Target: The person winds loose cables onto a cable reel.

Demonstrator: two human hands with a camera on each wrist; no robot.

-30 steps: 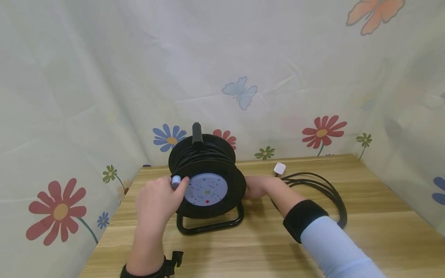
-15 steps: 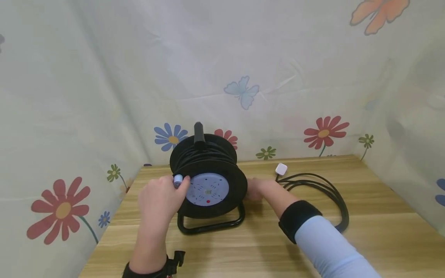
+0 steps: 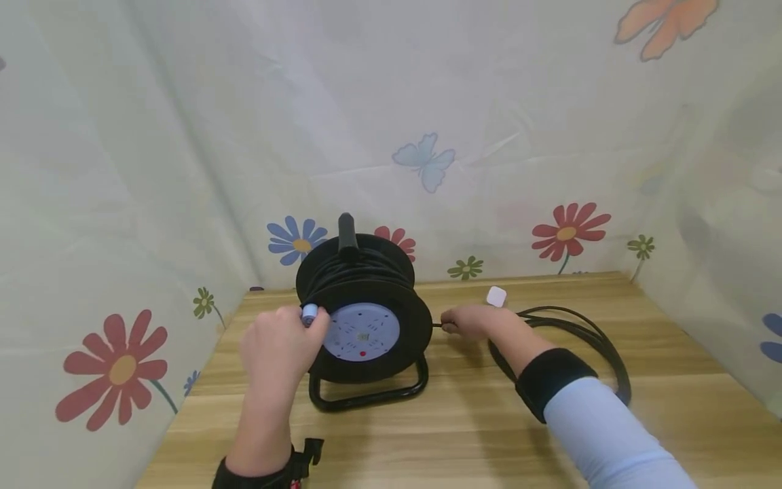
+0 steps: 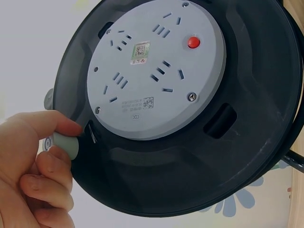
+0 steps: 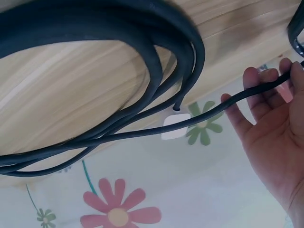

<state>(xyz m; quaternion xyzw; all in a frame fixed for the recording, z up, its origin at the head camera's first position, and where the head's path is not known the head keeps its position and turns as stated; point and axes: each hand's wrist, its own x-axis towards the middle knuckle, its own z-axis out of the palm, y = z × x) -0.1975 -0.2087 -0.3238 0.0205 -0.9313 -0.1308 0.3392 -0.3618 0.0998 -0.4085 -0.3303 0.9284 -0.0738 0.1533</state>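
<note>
While the left hand point(image 3: 281, 345) grips the knob point(image 3: 309, 314), the reel point(image 3: 362, 334) stands left of centre on the table point(image 3: 391, 448); it is probably heavy and rigid, best lifted by its top handle point(image 3: 347, 238); just right of it, the right hand point(image 3: 478, 320) pinches the cable point(image 5: 142, 133), which looks bendy and smooth, best guided near the reel; loops point(image 3: 613, 358) lie farther right.

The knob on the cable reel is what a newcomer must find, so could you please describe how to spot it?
On the wooden table stands a black cable reel with a round blue-grey socket panel on its front. Near that panel's left edge in the head view, the left hand grips the knob. It is a short, pale cylinder, unlike the long black handle above.
</note>
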